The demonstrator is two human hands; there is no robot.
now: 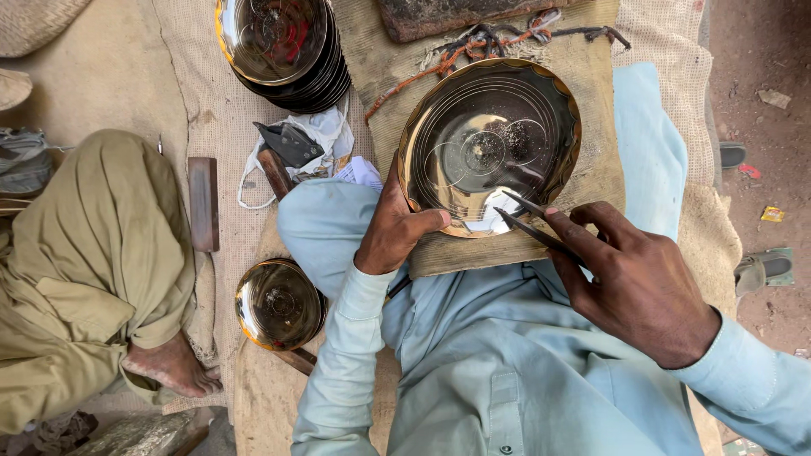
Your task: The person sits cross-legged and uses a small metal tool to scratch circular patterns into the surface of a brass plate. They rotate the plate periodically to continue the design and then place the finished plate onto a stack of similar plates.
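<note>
A shiny brass bowl with a scalloped rim and engraved circles rests tilted on a padded board over my lap. My left hand grips the bowl's near-left rim, thumb inside. My right hand holds a two-legged metal compass tool, with its points touching the bowl's inner surface near the lower rim. Metal dust lies in the middle of the bowl.
A stack of similar bowls stands at the top left. One smaller brass bowl lies by my left knee. A hammer on a white cloth, a wooden block, and another person's leg and bare foot are at left.
</note>
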